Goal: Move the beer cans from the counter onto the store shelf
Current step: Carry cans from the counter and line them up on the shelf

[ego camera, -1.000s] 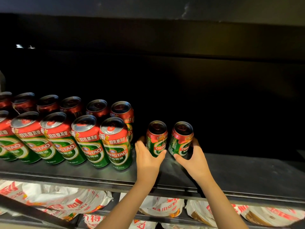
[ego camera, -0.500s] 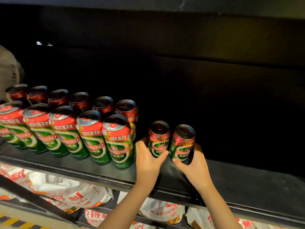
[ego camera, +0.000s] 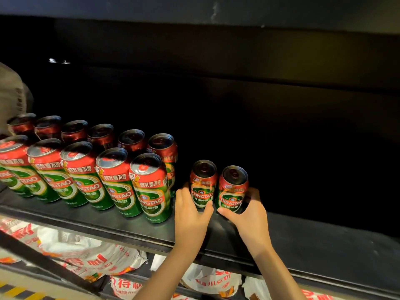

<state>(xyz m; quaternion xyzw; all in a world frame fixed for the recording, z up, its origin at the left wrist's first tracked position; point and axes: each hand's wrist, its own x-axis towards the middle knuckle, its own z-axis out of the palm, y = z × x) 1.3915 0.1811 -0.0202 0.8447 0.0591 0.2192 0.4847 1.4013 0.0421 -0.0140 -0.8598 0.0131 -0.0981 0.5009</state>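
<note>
Two short red-and-green beer cans stand upright side by side on the dark store shelf (ego camera: 313,254). My left hand (ego camera: 190,215) is wrapped around the left can (ego camera: 203,182). My right hand (ego camera: 249,215) grips the right can (ego camera: 234,188) from its right side and base. Both cans rest on the shelf, right of two rows of taller beer cans; the nearest tall can (ego camera: 150,187) stands a hand's width from my left hand. The counter is out of view.
The shelf stretches dark and bare to the right and behind the two cans. A lower shelf holds white bags with red print (ego camera: 86,254). A pale bundle (ego camera: 13,98) sits at the far left edge.
Both hands stay on the two short cans, which have hardly moved on the shelf. The view has drifted slightly, so the tall rows appear a little further right.
</note>
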